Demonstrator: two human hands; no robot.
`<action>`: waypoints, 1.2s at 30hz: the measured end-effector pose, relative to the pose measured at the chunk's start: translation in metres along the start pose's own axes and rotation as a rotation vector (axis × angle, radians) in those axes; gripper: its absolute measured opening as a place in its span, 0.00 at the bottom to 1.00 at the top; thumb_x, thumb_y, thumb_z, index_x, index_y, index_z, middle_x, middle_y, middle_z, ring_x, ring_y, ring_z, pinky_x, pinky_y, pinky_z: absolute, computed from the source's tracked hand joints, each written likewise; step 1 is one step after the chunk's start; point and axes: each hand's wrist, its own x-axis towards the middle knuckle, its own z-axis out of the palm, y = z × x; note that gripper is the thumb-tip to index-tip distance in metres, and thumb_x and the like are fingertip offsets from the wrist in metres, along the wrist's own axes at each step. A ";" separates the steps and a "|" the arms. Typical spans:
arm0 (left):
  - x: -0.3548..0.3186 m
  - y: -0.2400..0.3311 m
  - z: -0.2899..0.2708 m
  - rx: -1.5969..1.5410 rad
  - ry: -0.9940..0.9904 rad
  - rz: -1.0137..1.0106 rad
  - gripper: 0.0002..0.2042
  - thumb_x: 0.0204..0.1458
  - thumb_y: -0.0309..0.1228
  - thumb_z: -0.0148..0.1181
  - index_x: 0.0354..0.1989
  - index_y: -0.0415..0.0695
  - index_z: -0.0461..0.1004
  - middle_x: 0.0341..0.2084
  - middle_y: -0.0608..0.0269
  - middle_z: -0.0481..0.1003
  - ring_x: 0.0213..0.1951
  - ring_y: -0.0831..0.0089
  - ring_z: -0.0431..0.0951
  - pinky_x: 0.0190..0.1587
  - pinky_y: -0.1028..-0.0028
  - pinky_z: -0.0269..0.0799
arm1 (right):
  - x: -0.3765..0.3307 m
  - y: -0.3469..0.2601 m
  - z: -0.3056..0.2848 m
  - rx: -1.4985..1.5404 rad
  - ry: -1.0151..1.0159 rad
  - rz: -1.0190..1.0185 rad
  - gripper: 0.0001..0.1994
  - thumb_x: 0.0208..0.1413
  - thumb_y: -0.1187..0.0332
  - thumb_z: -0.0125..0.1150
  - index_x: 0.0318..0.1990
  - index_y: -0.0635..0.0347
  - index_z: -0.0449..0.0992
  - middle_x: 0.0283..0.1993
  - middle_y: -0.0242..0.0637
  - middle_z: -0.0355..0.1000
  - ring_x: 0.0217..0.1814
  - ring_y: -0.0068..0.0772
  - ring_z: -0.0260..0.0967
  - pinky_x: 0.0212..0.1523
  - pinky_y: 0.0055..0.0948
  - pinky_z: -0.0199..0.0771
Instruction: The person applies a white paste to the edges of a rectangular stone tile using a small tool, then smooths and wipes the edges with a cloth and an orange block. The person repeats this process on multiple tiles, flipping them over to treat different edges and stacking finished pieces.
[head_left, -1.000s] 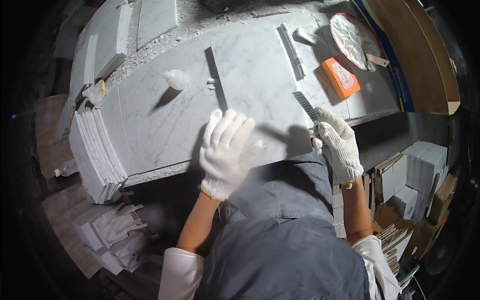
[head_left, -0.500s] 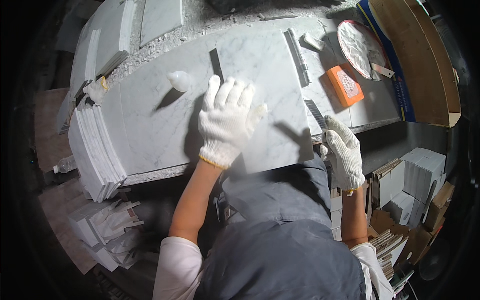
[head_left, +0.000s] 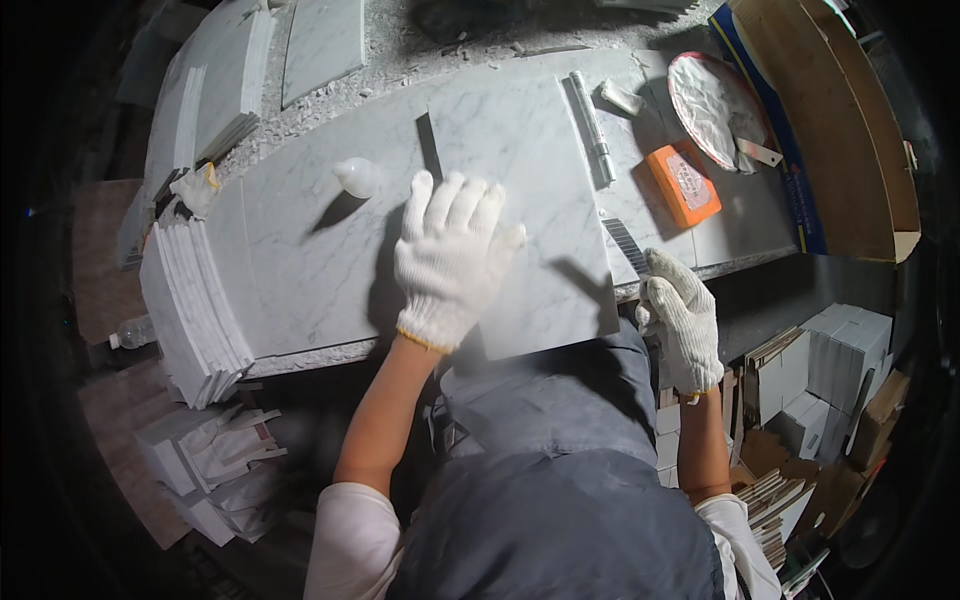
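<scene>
My left hand [head_left: 450,250], in a white knit glove with a yellow cuff edge, lies flat with fingers spread on a grey-veined marble tile [head_left: 530,150]. This tile rests on a wider marble slab [head_left: 290,260], its near edge jutting out against my dark apron [head_left: 560,480]. Beside the tile's right edge is my right hand [head_left: 683,318], gloved alike, with fingers curled together. From its fingertips a short dark strip with pale cross lines [head_left: 625,245] reaches along the tile's edge; its exact kind is unclear. A small white squeeze bottle [head_left: 355,178] stands left of the tile.
An orange block [head_left: 683,185], a silver tube [head_left: 592,128], and a red-rimmed bowl of white paste [head_left: 715,110] lie right, before an open cardboard box [head_left: 835,120]. Stacked marble tiles [head_left: 195,310] stand left. White cartons [head_left: 845,350] sit low at right.
The whole view has shifted slightly, so the bench things sit a little lower. Both hands keep nearly the same places and poses.
</scene>
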 end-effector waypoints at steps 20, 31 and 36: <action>-0.062 0.036 -0.029 -0.185 0.008 -0.086 0.12 0.56 0.39 0.66 0.43 0.46 0.84 0.45 0.59 0.80 0.57 0.50 0.75 0.63 0.55 0.72 | 0.020 -0.019 -0.023 -0.042 0.159 -0.214 0.23 0.67 0.64 0.65 0.64 0.68 0.74 0.38 0.33 0.78 0.31 0.18 0.74 0.29 0.17 0.74; -0.058 0.042 -0.019 -0.183 0.012 -0.018 0.13 0.53 0.38 0.70 0.44 0.47 0.84 0.42 0.59 0.78 0.59 0.48 0.73 0.64 0.53 0.69 | 0.064 -0.096 -0.084 -1.044 0.583 -0.977 0.10 0.61 0.68 0.68 0.49 0.51 0.84 0.42 0.36 0.81 0.35 0.37 0.81 0.37 0.29 0.80; -0.059 0.050 -0.022 -0.195 0.020 -0.054 0.13 0.54 0.35 0.69 0.46 0.45 0.83 0.41 0.58 0.78 0.55 0.52 0.75 0.67 0.53 0.67 | 0.087 -0.102 -0.071 -1.310 0.587 -0.879 0.08 0.62 0.63 0.64 0.46 0.45 0.84 0.42 0.34 0.80 0.38 0.43 0.80 0.38 0.35 0.79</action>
